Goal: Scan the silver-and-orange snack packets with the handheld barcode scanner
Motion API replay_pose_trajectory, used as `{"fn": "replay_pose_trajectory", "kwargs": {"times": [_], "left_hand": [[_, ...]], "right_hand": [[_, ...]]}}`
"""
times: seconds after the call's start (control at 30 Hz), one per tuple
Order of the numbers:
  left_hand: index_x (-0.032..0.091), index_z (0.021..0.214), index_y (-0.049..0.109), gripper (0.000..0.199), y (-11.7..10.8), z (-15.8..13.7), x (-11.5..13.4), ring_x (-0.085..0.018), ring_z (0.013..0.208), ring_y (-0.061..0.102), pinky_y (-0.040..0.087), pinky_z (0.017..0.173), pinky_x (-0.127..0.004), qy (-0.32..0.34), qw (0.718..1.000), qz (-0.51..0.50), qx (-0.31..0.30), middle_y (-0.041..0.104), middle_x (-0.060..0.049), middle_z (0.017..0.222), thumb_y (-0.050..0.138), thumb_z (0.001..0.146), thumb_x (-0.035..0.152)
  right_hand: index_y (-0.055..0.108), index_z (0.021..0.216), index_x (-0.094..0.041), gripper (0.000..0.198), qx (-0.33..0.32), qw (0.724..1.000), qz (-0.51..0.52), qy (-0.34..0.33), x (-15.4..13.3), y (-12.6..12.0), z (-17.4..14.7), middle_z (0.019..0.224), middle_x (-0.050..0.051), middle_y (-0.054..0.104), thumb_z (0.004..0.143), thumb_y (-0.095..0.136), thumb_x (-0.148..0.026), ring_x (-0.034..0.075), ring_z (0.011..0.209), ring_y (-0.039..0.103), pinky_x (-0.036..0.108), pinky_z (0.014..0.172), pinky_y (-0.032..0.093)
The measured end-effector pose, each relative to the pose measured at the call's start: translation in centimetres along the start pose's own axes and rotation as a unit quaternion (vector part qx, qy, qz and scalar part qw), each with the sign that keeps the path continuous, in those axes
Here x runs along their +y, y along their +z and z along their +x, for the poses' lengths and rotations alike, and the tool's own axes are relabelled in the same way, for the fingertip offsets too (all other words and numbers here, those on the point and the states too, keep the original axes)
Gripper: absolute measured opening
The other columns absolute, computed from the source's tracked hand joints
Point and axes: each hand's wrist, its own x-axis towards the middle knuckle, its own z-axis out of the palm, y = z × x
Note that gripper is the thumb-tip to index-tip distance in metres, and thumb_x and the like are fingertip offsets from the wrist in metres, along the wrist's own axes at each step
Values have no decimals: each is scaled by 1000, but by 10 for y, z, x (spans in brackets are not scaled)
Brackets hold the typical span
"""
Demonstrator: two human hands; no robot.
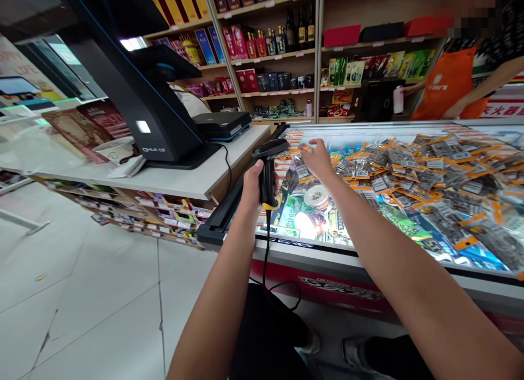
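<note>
My left hand (252,184) is wrapped around the handle of a black barcode scanner (268,175), held upright over the near left corner of the chest freezer (327,253). Its cable hangs down from the grip. To the right, my right hand (319,160) pinches a small clear packet (302,166) with a barcode label, just in front of the scanner head. Below the hands, round tubs (316,196) and colourful packs show through the freezer's glass top. Many similar orange-edged packets (403,159) lie heaped on the glass to the right.
A white counter (184,175) at the left carries a black checkout terminal (164,123). Shelves (270,58) with bottles and boxes line the back. A person in an orange apron (448,90) stands behind the freezer, holding a pink bottle (398,100).
</note>
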Motion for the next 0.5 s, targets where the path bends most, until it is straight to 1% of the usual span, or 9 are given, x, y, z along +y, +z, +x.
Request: {"fn": "replay_pose_trajectory", "kwargs": {"times": [0.07,0.13,0.2,0.27,0.3,0.33,0.4,0.47,0.5], "left_hand": [[16,88,61,56,-11,-9,0,-11,41,53,40,39,-23,-6,999,-12,30,61,-2,60,54,81,72],[16,88,61,52,-27,-23,0,-11,43,54,41,40,-23,-27,998,-1,63,62,-2,62,56,82,67],[16,87,61,44,-43,-38,-1,-12,46,57,42,40,-21,-45,993,35,105,63,-2,64,60,83,60],[17,84,59,38,-56,-51,-3,-10,43,54,42,40,-20,-49,989,40,131,62,0,63,62,84,55],[17,83,59,39,-60,-55,-4,-10,42,54,42,39,-20,-60,989,31,133,62,0,63,61,85,55],[17,83,59,39,-62,-58,-5,-10,41,53,42,38,-21,-67,989,19,134,62,0,63,60,85,56],[17,83,59,42,-63,-59,-6,-10,41,53,42,37,-22,-81,987,-1,137,63,0,64,58,86,59],[16,82,60,44,-62,-59,-6,-11,42,53,43,38,-22,-88,986,-1,141,63,-1,63,57,86,60],[16,82,60,44,-62,-58,-7,-11,42,54,43,39,-22,-90,986,5,138,63,-1,63,57,86,60]], "right_hand": [[51,123,-21,40,-41,993,-110,-13,10,-16,0,96,12,68,89,57,-39,32,93,63,43,80,47],[55,123,-17,44,-55,970,-235,-3,21,-32,1,105,19,68,87,62,-40,39,107,60,52,89,44],[56,123,-11,53,-36,940,-339,13,31,-42,4,122,27,61,81,70,-39,45,122,50,58,97,37],[56,124,-7,59,0,922,-388,-5,32,-43,10,134,30,52,78,74,-39,47,130,41,60,101,33],[55,125,-6,59,9,920,-391,-24,30,-38,14,136,30,51,79,72,-40,46,131,40,59,102,33],[55,126,-7,58,2,924,-380,-44,26,-29,19,134,29,52,82,70,-42,45,130,40,58,101,35],[58,125,-10,52,-57,939,-332,-65,15,-4,30,127,25,59,87,62,-46,42,126,47,53,99,39],[59,125,-13,55,-132,951,-278,-44,4,29,40,124,22,62,89,58,-54,40,122,52,50,100,40],[58,128,-13,62,-153,953,-260,-24,0,46,43,128,22,60,88,57,-60,40,125,50,50,103,38]]}}
